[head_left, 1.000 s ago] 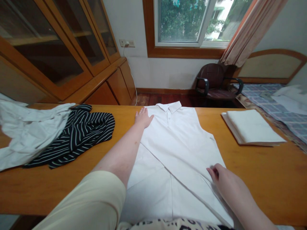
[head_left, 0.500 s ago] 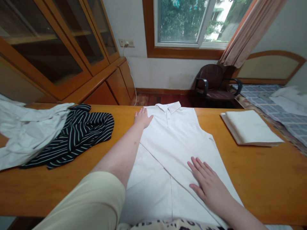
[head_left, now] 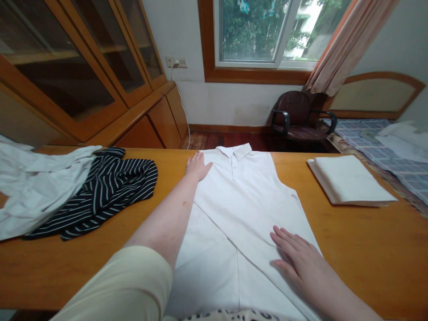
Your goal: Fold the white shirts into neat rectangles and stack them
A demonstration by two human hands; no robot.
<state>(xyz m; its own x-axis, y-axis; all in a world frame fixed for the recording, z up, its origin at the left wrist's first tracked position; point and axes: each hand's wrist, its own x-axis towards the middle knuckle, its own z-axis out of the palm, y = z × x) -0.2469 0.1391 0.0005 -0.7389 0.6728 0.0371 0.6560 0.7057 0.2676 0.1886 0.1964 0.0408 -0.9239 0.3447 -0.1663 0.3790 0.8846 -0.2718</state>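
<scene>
A white collared shirt [head_left: 240, 200] lies spread on the wooden table, its collar at the far edge and one sleeve folded diagonally across its body. My left hand [head_left: 198, 166] rests on the shirt's left shoulder, fingers stretched out and holding nothing. Over the lower right part of the shirt is my right hand [head_left: 297, 254], open with its palm down and fingers extended. Whether that palm presses on the cloth or hovers just above it I cannot tell. The shirt's bottom end runs out of view beneath my body.
A black-and-white striped garment [head_left: 117, 183] and a crumpled white garment [head_left: 43, 183] lie on the left of the wooden table [head_left: 354, 249]. Folded white cloth [head_left: 354, 178] sits at the right. Beyond are an office chair [head_left: 294, 116], a bed [head_left: 381, 138] and a glass-door cabinet [head_left: 113, 102].
My right hand has shifted slightly right and toward me over the shirt. The left hand stays at the shoulder. The view has tilted up a little.
</scene>
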